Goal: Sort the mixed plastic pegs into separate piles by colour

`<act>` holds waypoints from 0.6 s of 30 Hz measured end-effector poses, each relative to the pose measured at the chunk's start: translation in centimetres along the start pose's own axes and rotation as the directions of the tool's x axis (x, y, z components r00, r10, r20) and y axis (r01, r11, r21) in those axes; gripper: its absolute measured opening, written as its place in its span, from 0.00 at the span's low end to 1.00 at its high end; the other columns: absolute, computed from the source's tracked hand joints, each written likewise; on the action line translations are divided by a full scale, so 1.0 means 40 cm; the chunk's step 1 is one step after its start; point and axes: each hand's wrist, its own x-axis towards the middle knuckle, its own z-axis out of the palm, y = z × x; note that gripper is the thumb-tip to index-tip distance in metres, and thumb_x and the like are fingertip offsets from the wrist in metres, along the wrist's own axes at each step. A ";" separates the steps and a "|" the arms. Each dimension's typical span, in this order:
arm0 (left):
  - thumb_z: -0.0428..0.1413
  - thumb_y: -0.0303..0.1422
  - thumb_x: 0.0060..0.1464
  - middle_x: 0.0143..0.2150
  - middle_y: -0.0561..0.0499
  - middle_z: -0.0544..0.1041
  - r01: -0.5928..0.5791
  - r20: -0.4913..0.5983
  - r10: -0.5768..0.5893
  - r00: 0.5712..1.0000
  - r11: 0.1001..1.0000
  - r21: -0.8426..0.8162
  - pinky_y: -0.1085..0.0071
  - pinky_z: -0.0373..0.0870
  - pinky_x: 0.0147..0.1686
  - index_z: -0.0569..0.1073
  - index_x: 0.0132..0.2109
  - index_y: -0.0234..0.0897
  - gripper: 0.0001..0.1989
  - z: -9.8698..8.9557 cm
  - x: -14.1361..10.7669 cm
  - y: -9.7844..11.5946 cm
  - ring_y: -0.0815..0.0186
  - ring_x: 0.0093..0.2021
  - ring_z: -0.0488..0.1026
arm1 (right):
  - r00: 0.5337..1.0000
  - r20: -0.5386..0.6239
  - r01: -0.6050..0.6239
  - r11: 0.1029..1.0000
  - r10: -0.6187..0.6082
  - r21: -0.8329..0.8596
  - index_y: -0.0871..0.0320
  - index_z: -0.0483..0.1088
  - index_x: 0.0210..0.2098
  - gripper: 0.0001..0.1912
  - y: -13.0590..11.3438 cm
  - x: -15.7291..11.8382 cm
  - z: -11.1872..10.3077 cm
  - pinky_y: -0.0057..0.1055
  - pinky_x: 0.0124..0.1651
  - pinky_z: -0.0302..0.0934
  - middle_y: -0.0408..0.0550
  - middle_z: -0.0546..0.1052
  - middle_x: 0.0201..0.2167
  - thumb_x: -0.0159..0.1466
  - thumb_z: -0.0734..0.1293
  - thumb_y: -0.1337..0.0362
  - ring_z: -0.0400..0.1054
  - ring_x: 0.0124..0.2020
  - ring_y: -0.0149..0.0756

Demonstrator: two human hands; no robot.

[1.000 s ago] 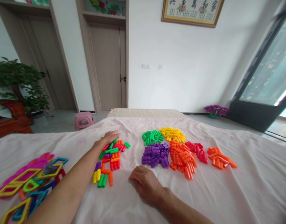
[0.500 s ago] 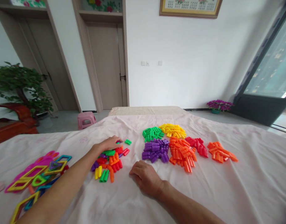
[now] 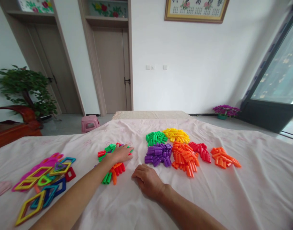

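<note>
My left hand [image 3: 122,154] lies over a mixed pile of coloured plastic tube-shaped pieces [image 3: 110,148], its fingers stretched out and covering part of it. Red, green and orange pieces show around the hand; those under the palm are hidden. My right hand [image 3: 148,180] rests on the cloth with its fingers curled in, and what they hold, if anything, cannot be seen. Just beyond it is a heap of purple pieces [image 3: 158,154]. Beside that heap lie orange pieces [image 3: 185,157], with green pieces [image 3: 156,138] and yellow pieces [image 3: 177,135] behind.
Red pieces [image 3: 201,151] and a second orange group [image 3: 224,157] lie farther right. On the left, flat coloured frame shapes [image 3: 31,207] overlap near a pink piece [image 3: 38,165]. A pale cloth [image 3: 232,195] covers the table. A pink stool [image 3: 90,123] stands beyond it.
My left hand has moved slightly right and nearer, over the middle of the mixed pile. Green and red pieces now show at the pile's far side. My right hand stays in place.
</note>
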 end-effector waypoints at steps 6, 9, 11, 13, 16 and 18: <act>0.50 0.40 0.58 0.61 0.49 0.76 -0.087 -0.202 0.039 0.979 0.968 -0.237 0.64 0.61 0.62 0.76 0.58 0.45 0.23 -0.017 -0.092 -0.073 0.57 0.61 0.70 | 1.000 0.001 0.021 1.000 -0.021 -0.018 0.56 0.75 0.38 0.09 -0.002 0.000 -0.001 0.30 0.43 0.60 0.47 0.78 0.37 0.65 0.63 0.72 0.69 0.40 0.36; 0.47 0.41 0.61 0.59 0.47 0.77 0.040 -0.452 -0.219 0.865 0.927 -0.372 0.66 0.63 0.61 0.77 0.56 0.41 0.22 0.004 -0.118 -0.163 0.59 0.60 0.71 | 1.000 0.005 0.019 0.999 -0.019 -0.027 0.56 0.75 0.39 0.09 -0.005 0.000 -0.002 0.30 0.43 0.60 0.47 0.78 0.37 0.67 0.63 0.71 0.69 0.39 0.36; 0.44 0.43 0.63 0.60 0.44 0.76 0.177 -0.507 -0.421 0.752 0.870 -0.460 0.64 0.63 0.60 0.75 0.58 0.38 0.24 0.034 -0.131 -0.225 0.58 0.61 0.70 | 1.000 0.002 0.014 1.000 -0.014 -0.027 0.56 0.75 0.40 0.10 -0.009 -0.003 -0.001 0.30 0.43 0.61 0.48 0.78 0.38 0.67 0.62 0.72 0.70 0.40 0.36; 0.42 0.43 0.64 0.61 0.40 0.74 0.271 -0.491 -0.545 0.679 0.809 -0.522 0.63 0.63 0.60 0.72 0.60 0.34 0.27 0.068 -0.142 -0.271 0.57 0.62 0.69 | 1.000 -0.008 0.004 1.000 -0.005 -0.028 0.56 0.75 0.43 0.12 -0.011 -0.004 0.002 0.30 0.45 0.62 0.48 0.78 0.40 0.66 0.61 0.73 0.70 0.42 0.37; 0.38 0.43 0.66 0.61 0.41 0.75 0.284 -0.463 -0.562 0.685 0.791 -0.541 0.63 0.63 0.60 0.72 0.60 0.35 0.27 0.104 -0.149 -0.298 0.57 0.62 0.70 | 1.000 -0.010 -0.015 0.998 0.014 -0.063 0.56 0.74 0.47 0.15 -0.010 0.009 0.007 0.31 0.47 0.62 0.48 0.79 0.43 0.66 0.60 0.75 0.71 0.44 0.37; 0.38 0.44 0.66 0.59 0.46 0.77 0.284 -0.460 -0.520 0.720 0.825 -0.488 0.66 0.65 0.58 0.73 0.59 0.39 0.27 0.114 -0.146 -0.297 0.59 0.60 0.72 | 1.000 0.007 -0.024 0.994 0.025 -0.106 0.56 0.74 0.48 0.16 -0.005 0.037 0.008 0.31 0.48 0.62 0.49 0.79 0.44 0.67 0.59 0.74 0.71 0.45 0.37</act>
